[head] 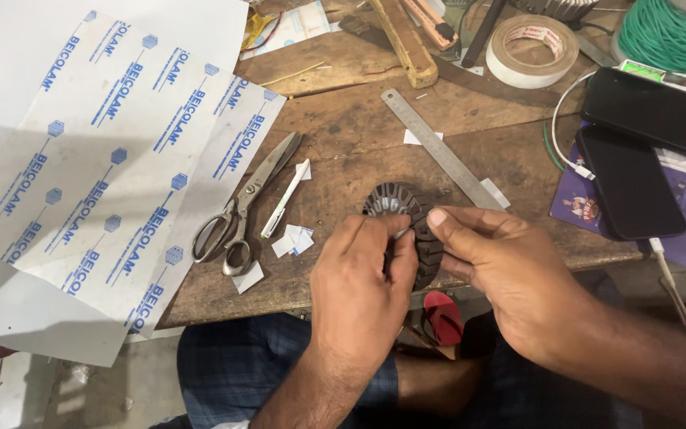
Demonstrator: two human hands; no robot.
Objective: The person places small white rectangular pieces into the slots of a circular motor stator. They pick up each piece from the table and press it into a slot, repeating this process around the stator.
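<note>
A dark round slotted metal core (pixel 403 208), like a small motor stator, stands tilted at the front edge of the wooden workbench (pixel 359 135). My left hand (pixel 359 290) grips its near side, fingers curled over the rim. My right hand (pixel 494 266) holds its right side, thumb on top, and pinches a small white paper strip (pixel 401 233) at one of the slots. Part of the core is hidden behind my fingers.
Scissors (pixel 244 208), a white pen (pixel 283 200) and small paper scraps (pixel 294 240) lie left of the core. A steel ruler (pixel 437 148), tape roll (pixel 533 48), green wire spool (pixel 668 33), two phones (pixel 637 151) and large white printed sheets (pixel 97 159) surround it.
</note>
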